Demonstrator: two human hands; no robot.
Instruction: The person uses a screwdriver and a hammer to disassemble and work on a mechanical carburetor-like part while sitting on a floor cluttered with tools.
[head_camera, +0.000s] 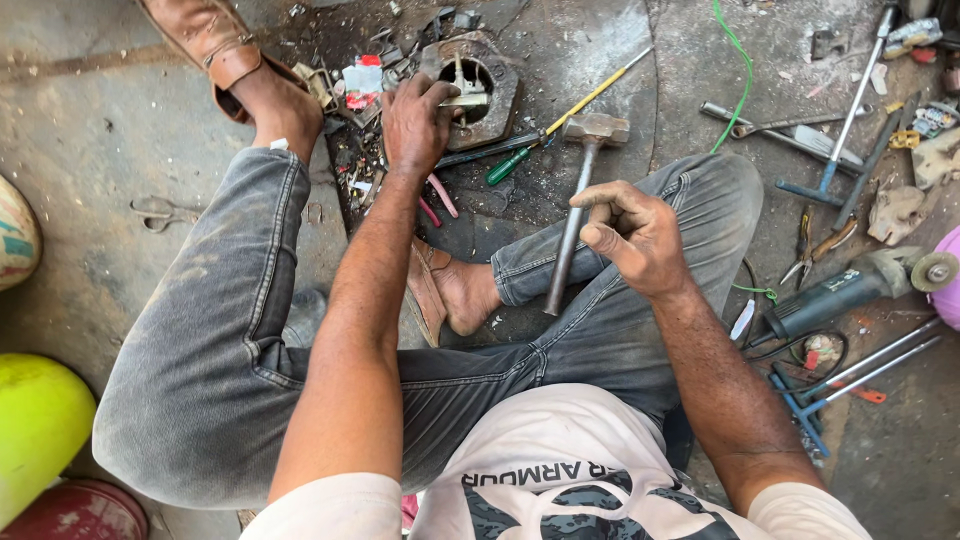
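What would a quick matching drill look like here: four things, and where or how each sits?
Things:
1. hammer
2. left hand
3. angle grinder
4. screwdriver

Places or states:
A. on the floor at the right, disc end toward the frame edge
B. resting on the round metal housing
C. green handle, yellow shaft, lying beside the housing
D. head on the floor, handle toward the right hand

Pairs: 1-D, 2-B, 3-A, 4-C
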